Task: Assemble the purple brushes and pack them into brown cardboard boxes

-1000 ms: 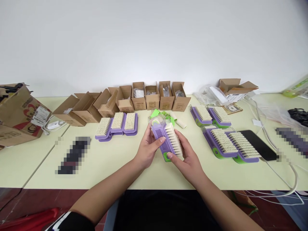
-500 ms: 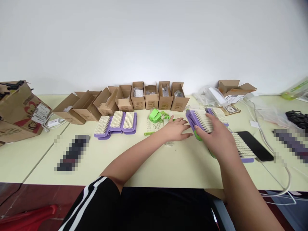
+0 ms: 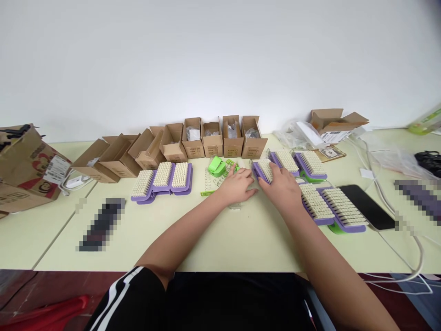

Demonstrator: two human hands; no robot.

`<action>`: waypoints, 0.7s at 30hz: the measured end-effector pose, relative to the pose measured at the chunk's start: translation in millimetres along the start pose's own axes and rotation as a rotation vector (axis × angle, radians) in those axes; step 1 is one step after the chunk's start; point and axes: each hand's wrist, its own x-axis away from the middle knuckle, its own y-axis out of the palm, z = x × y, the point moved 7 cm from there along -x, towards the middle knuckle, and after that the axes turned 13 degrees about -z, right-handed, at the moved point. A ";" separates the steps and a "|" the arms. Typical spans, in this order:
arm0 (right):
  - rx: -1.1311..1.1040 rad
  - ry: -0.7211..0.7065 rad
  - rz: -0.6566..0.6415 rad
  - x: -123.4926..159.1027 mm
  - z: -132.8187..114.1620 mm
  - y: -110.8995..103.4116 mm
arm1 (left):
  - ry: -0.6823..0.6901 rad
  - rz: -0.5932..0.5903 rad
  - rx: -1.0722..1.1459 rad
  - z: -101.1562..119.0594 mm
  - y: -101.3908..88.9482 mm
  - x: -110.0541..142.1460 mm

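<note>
Purple scrub brush [image 3: 264, 169] sits under my right hand [image 3: 280, 186], open, fingers resting on it; my left hand [image 3: 237, 186] lies open nearby, empty.

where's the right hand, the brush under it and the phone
right hand [image 3: 280, 185], head view, back of the hand
purple-backed scrubbing brush [image 3: 265, 169], head view, cream bristles
black smartphone [image 3: 367, 207], head view, middle of its upward face

Right hand [image 3: 280, 188] rests on a purple scrub brush [image 3: 264, 170], left hand [image 3: 237, 186] beside it.
</note>
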 end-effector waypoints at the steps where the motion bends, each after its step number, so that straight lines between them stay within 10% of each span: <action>1: 0.013 0.009 0.001 -0.7 -0.1 3.1 | -0.019 0.007 -0.012 -0.8 -0.7 1.2; 21: -0.023 -0.069 0.118 -23.3 3.4 29.0 | -0.108 0.103 -0.061 1.5 -0.9 -0.2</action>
